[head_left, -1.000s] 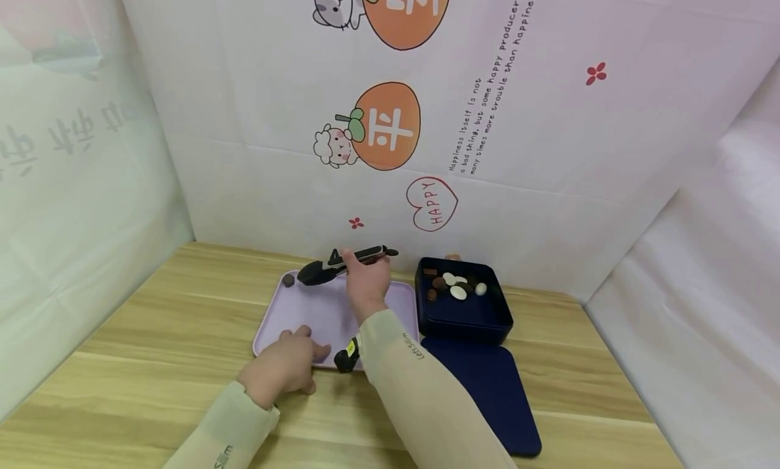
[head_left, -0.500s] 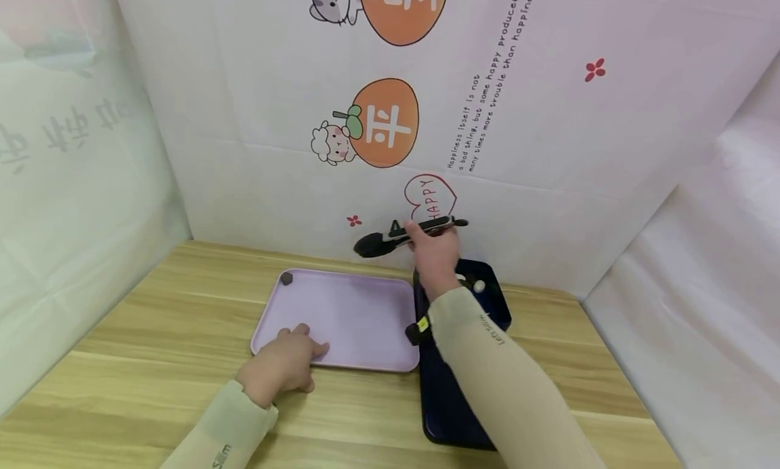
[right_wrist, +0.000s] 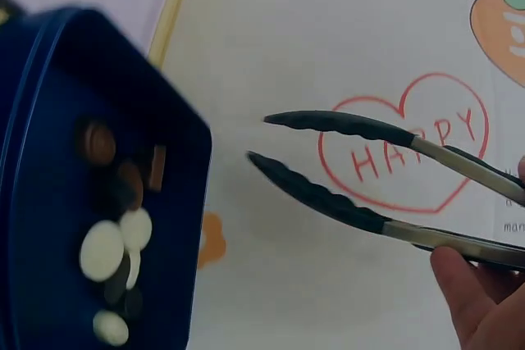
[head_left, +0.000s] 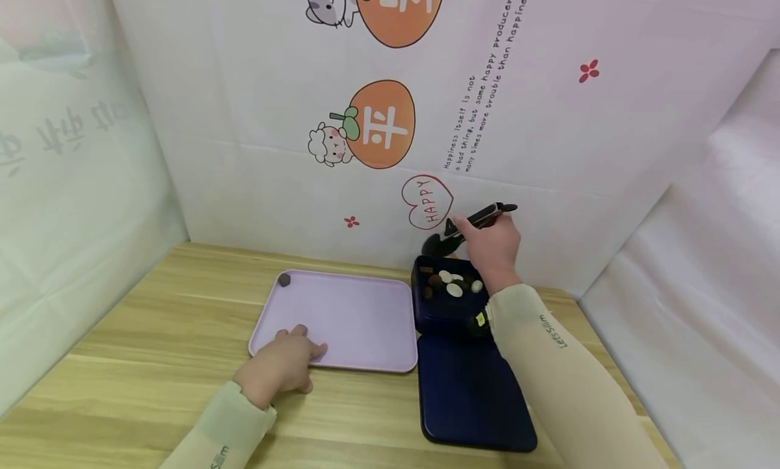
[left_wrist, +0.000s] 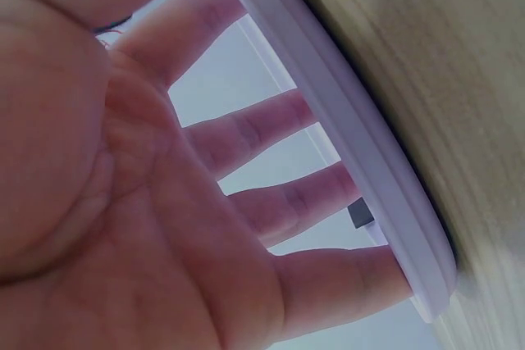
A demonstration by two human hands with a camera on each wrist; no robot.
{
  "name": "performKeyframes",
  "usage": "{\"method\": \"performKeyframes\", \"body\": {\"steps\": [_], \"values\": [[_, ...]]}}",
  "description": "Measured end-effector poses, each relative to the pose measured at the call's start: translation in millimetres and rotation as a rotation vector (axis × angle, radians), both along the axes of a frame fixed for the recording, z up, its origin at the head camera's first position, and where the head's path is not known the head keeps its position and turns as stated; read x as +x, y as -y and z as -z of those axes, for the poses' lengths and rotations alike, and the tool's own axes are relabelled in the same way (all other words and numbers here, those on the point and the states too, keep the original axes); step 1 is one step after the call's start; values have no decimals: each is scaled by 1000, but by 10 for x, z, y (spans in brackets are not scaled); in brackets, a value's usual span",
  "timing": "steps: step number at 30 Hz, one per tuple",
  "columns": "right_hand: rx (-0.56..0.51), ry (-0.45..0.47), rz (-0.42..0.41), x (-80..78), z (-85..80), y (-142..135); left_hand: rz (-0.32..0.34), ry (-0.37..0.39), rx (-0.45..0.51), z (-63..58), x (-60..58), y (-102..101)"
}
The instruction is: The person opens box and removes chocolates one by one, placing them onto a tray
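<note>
In the head view my right hand (head_left: 495, 247) grips black-and-silver tongs (head_left: 469, 229) above the back of a dark blue box (head_left: 451, 321). Seen from the right wrist, the tongs' dark tips stand apart with nothing between them. Inside the box are white oval pieces (right_wrist: 102, 250), round brown pieces (right_wrist: 100, 143) and some dark ones. My left hand (head_left: 282, 361) rests on the near left edge of a lilac tray (head_left: 353, 320). Its fairly straight fingers (left_wrist: 320, 288) reach over the rim. A small dark brown piece (head_left: 284, 279) sits in the tray's far left corner.
A flat dark blue lid (head_left: 478, 394) lies in front of the box, right of the tray. Printed white cloth (head_left: 518, 205) stands close behind the tray and box. More white cloth hangs at both sides of the wooden tabletop (head_left: 152, 333).
My right hand has carried the tongs rightward from above the tray to above the box, uncovering the tray and the box's pieces. My left hand stays on the tray edge.
</note>
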State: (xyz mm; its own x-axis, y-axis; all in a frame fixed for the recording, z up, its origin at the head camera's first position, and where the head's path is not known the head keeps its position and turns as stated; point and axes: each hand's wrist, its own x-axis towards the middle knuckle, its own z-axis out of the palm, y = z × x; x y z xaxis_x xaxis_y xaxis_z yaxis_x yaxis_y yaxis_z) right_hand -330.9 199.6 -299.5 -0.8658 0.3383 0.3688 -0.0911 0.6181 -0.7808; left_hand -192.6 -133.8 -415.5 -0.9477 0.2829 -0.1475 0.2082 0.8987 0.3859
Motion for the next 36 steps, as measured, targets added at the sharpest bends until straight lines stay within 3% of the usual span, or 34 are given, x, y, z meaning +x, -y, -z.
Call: {"method": "performKeyframes", "body": {"steps": [10,19,36], "values": [[105,115,11,33,76,-155,2,10,-1,12,-3,9],[185,137,4,8,221,-99,-9,7,-7,22,-5,6],[180,179,4,-16,369,-39,-9,15,4,6,0,-8]]}}
